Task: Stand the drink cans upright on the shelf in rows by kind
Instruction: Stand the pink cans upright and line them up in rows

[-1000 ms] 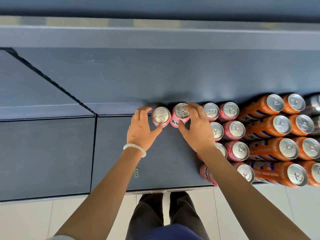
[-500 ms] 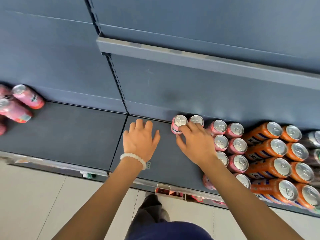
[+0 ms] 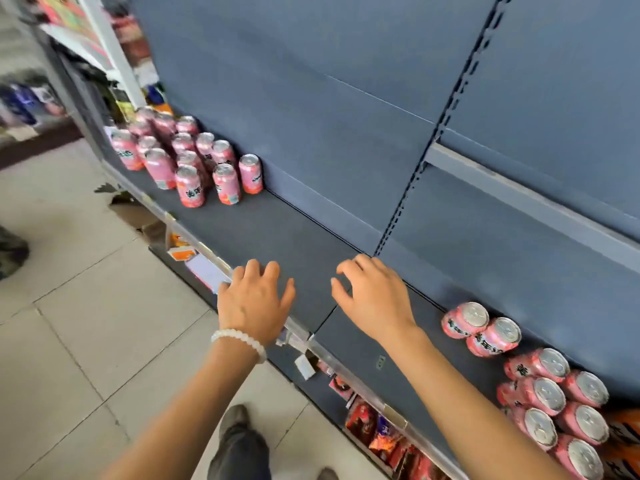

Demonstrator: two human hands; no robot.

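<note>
Several pink drink cans [image 3: 540,386] stand upright in rows at the right end of the dark blue shelf [image 3: 277,233], their silver tops toward me. The two leftmost of them [image 3: 481,329] stand nearest the back panel. A second cluster of several pink cans [image 3: 187,157] stands upright far along the shelf to the left. My left hand [image 3: 254,301] hovers over the shelf's front edge, fingers loosely spread, holding nothing. My right hand [image 3: 372,299] hovers over the shelf beside it, fingers relaxed and empty. Both hands are well apart from either group of cans.
An orange can [image 3: 623,434] shows at the far right edge. Packets [image 3: 381,434] fill the lower shelf under the front rail. Price tags [image 3: 304,365] hang from that rail. Tiled floor [image 3: 69,306] and my shoe [image 3: 235,417] lie below; more store shelves [image 3: 31,98] stand far left.
Both hands have let go of the two pink cans at the right and drawn away leftward, empty. The view has swung left, bringing the far cluster of pink cans into sight.
</note>
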